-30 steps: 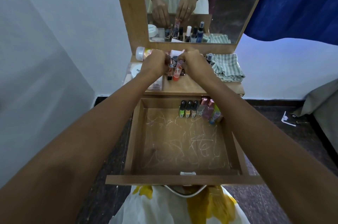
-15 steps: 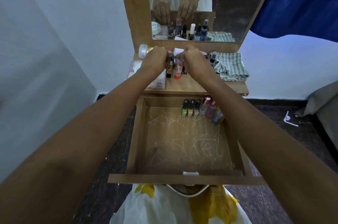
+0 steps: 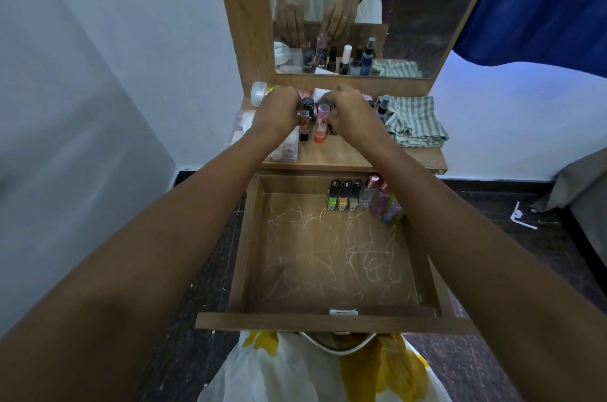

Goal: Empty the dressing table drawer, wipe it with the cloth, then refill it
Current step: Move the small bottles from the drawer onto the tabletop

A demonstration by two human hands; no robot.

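At 6 o'clock, nearest, a white and yellow dress [image 3: 295, 375] hangs under the front board of the drawer [image 3: 328, 322], which is pulled fully open; its curved metal handle [image 3: 338, 345] shows just below the board; the drawer floor is bare wood with pale scribbles. In the drawer's back corner, at 1 o'clock, a row of nail polish bottles [image 3: 345, 195] stands upright against the rear wall, close together. Beyond lies the table top [image 3: 348, 156]; both forearms reach over the drawer to it. The left hand [image 3: 276, 112], at 11 o'clock, has curled fingers pinching a dark-capped bottle [image 3: 306, 120]; the right hand [image 3: 353, 112], just beside it at 12 o'clock, pinches the top of an upright pink tube [image 3: 321, 125] with its fingertips; the two hands are almost touching. A clear box [image 3: 285, 148] sits under the left wrist; the striped cloth [image 3: 417, 120] lies crumpled at 2 o'clock on the table top, untouched. Farthest, the mirror [image 3: 420, 7] reflects both hands and the bottles.
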